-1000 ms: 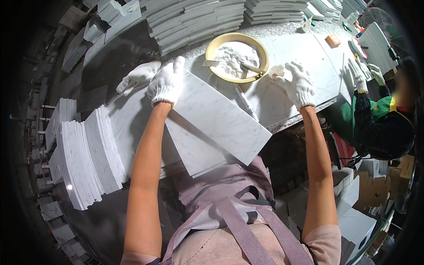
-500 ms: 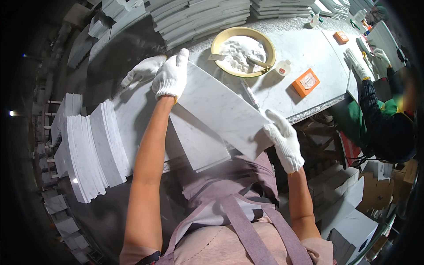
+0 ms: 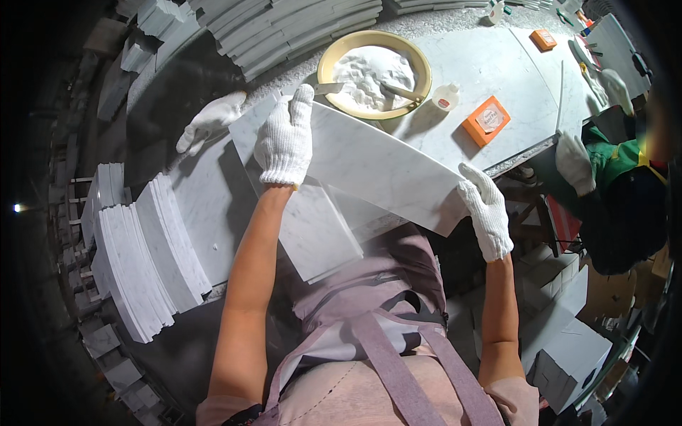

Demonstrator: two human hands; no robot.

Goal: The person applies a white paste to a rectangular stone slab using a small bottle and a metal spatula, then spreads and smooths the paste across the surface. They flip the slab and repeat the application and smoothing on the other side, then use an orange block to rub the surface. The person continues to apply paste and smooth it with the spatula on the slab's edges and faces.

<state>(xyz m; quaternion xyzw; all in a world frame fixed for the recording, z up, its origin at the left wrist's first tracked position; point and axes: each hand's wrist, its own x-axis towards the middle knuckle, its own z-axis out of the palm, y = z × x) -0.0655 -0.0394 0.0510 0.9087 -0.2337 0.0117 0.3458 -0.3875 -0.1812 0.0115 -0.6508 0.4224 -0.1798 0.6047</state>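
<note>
A long white marble tile with faint grey veins [image 3: 376, 160] is held slanting across the bench front, its right end lower. My left hand [image 3: 284, 138], in a white knit glove, grips it near its left end, fingers over the far edge. At the other end my right hand [image 3: 486, 213], gloved alike, clasps the short edge with the thumb side up. Part of a second marble tile [image 3: 320, 238] shows below, jutting past the bench edge toward my apron. Beside the held tile's left corner lies a loose white glove [image 3: 213, 121].
Beyond the tile stands a yellow basin of white powder [image 3: 323, 67] with a scraper in it. A small white bottle [image 3: 446, 97] and an orange box [image 3: 486, 121] are to its right. Stacked tiles [image 3: 145, 248] stand left. At right a co-worker's gloved hand [image 3: 574, 163] shows.
The held tile has swung to a flatter slant, its right end moving right and up with my right hand. More of its left end shows. The co-worker's hands have shifted.
</note>
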